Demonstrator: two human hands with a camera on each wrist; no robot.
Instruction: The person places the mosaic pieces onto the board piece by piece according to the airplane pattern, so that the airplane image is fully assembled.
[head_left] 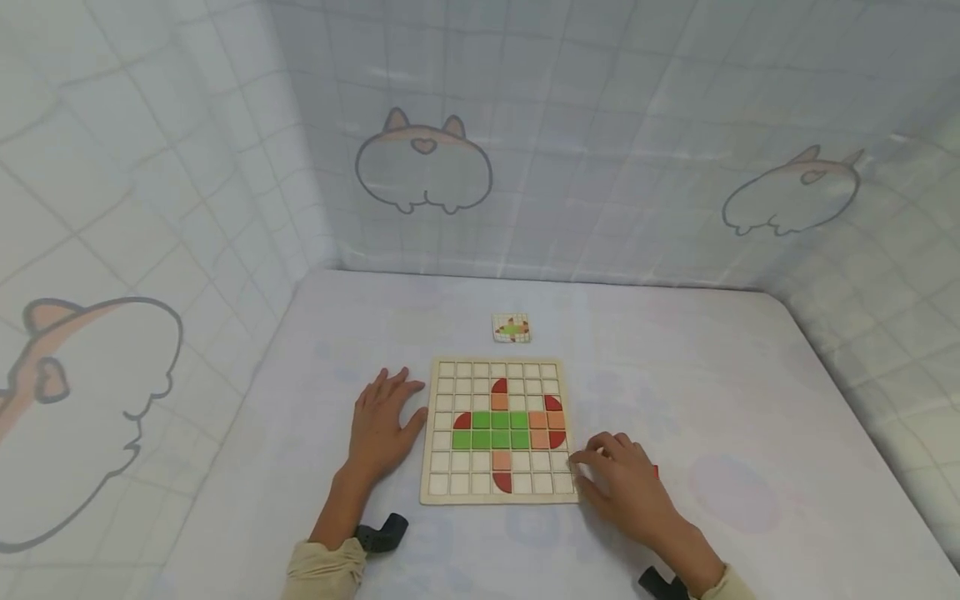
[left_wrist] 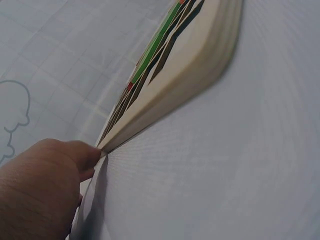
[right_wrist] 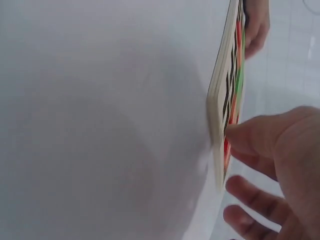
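A square wooden grid board [head_left: 459,483] lies on the white-covered surface. Green tiles [head_left: 500,429], orange tiles [head_left: 538,429] and dark red rounded tiles [head_left: 502,482] fill some of its squares in a fish-like shape. My left hand [head_left: 382,425] rests palm down by the board's left side, fingers spread, its thumb at the edge. At the lower right edge, my right hand [head_left: 626,483] has loosely bent fingers and its thumb [right_wrist: 245,137] against the board's rim. No tile shows between the right fingers in either view.
Behind the board lies a small pattern card [head_left: 512,328] printed with a similar fish shape. A bit of something red [head_left: 656,472] peeks out beyond my right hand. Fabric walls [head_left: 570,150] with cartoon drawings enclose the surface at the back and both sides.
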